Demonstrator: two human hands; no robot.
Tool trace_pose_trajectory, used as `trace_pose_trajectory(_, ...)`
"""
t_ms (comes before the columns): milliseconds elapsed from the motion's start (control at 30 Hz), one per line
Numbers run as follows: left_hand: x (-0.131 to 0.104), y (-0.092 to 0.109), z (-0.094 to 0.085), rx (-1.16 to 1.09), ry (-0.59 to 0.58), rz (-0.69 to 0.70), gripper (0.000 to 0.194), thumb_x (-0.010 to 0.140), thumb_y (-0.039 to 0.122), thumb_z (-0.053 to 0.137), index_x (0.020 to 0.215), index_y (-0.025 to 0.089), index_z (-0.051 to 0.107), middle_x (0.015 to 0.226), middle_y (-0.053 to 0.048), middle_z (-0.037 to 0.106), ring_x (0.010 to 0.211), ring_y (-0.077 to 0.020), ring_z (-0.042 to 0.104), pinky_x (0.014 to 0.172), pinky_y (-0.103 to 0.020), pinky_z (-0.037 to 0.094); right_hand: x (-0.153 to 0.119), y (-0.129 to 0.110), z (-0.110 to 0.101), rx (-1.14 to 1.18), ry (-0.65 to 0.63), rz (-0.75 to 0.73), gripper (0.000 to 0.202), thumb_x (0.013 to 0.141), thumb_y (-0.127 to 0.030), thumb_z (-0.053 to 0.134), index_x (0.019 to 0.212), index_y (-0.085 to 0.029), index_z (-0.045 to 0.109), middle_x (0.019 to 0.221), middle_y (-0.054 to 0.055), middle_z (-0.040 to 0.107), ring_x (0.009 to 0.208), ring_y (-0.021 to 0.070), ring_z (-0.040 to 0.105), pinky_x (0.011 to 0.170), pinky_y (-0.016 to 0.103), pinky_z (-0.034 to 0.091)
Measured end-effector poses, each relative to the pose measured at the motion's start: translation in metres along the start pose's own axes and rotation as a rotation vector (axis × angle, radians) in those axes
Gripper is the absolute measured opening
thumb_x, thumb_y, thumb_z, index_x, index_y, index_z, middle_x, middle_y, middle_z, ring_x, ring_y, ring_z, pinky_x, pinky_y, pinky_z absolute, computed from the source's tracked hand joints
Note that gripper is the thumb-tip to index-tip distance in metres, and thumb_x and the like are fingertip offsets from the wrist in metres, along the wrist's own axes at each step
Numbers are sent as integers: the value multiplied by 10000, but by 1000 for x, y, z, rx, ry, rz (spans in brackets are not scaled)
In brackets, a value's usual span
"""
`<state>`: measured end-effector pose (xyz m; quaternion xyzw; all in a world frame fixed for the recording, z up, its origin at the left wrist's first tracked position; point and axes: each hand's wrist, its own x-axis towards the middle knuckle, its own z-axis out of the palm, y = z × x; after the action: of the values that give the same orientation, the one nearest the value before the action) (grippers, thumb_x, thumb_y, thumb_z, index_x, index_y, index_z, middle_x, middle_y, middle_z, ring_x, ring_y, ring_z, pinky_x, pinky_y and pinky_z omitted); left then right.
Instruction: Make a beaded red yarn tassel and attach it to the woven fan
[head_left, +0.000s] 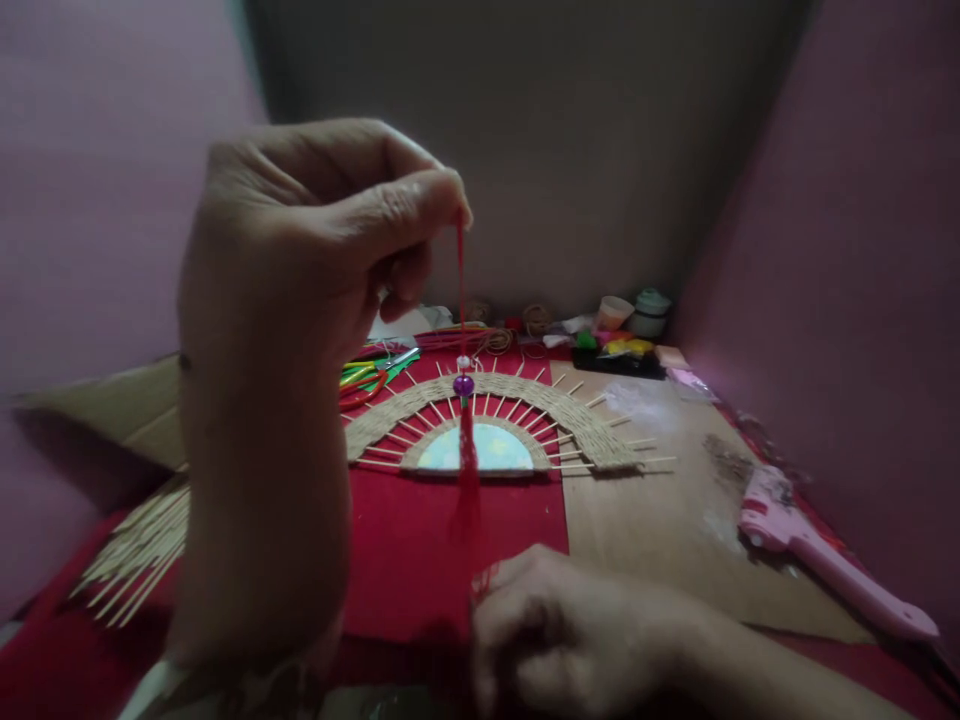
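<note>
My left hand (322, 220) is raised, thumb and forefinger pinching the top of a red cord. From it hangs a red tassel (466, 450) with a small white bead (463, 362) and a purple bead (463, 386) above its strands. Low in front, my right hand (555, 630) is curled by the tassel's lower end; blur hides whether its fingers grip the strands. Behind the tassel lies a half-round fan shape of thin sticks woven with a twine band (570, 405), its pale blue half-disc (502, 447) at the centre.
A pink glue gun (832, 570) lies at the right on brown cardboard (645, 540). Thin sticks (142, 540) are bundled at the left. Scissors (367, 380), a lidded pot (650, 312), a cup (613, 313) and a black tray (619, 362) stand or lie farther back, before the wall.
</note>
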<state>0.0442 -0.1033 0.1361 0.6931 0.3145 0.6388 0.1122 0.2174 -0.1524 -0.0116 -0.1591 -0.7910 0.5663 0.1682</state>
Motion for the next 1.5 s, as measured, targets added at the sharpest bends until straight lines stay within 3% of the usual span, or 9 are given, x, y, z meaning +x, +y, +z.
trace_pose_trajectory(200,-3,5,0,-4,-69,-21,101,797,134,678,720,169,732,433,66,481,359,-62,462,281,-189,269,-33,-7,-42,-46,93,309,194,860,-178,492,927,-197,673,605,-22,570,538,106,513,508,204,404)
trace_pose_trajectory(267,-4,5,2,-20,-84,-14,92,791,132,691,712,158,732,436,60,491,357,-60,457,283,-184,268,-38,-11,-56,-154,262,250,137,868,-302,592,889,-205,686,648,1,606,582,128,527,534,232,415)
trace_pose_trajectory(333,-4,3,4,-26,-120,4,83,791,144,705,715,150,736,439,57,501,347,-45,443,292,-171,268,-34,-19,-62,-234,564,88,177,881,-357,596,876,-224,714,680,11,609,612,140,530,563,253,421)
trace_pose_trajectory(433,-4,1,8,-15,-195,23,101,806,179,707,718,142,738,433,58,488,339,-27,411,294,-158,259,-12,-38,-58,-284,799,-139,282,822,-311,688,1097,-256,715,876,33,633,774,168,571,670,281,451)
trace_pose_trajectory(567,-4,-2,12,-18,-243,12,100,800,166,710,708,133,731,425,61,471,355,-27,402,299,-147,256,19,-54,-48,-119,767,-170,137,844,-295,668,909,-220,762,814,9,646,750,136,569,687,265,445)
trace_pose_trajectory(700,-2,-3,12,-29,-225,-3,102,800,141,702,704,124,732,414,66,460,339,-15,380,300,-138,249,29,-43,-50,149,750,-125,163,824,-303,692,710,-202,750,690,-5,666,670,113,577,653,243,445)
trace_pose_trajectory(967,-2,-7,12,2,-250,10,107,796,163,704,696,154,740,427,45,489,359,-47,436,294,-165,266,22,-19,-65,491,636,-214,371,780,-484,700,1020,-204,739,886,55,730,868,181,667,843,337,491)
trace_pose_trajectory(1167,0,-8,15,5,-210,13,102,798,138,692,714,140,748,417,56,470,341,-33,408,279,-159,258,20,-8,-54,556,513,-46,300,810,-361,709,1073,-218,685,855,33,732,818,154,671,770,300,494)
trace_pose_trajectory(1500,6,-17,14,52,-51,0,89,767,158,701,689,148,743,369,58,452,291,-58,365,265,-226,185,16,20,-37,551,478,-58,228,885,-362,619,988,-191,730,602,-28,582,589,87,537,636,233,409)
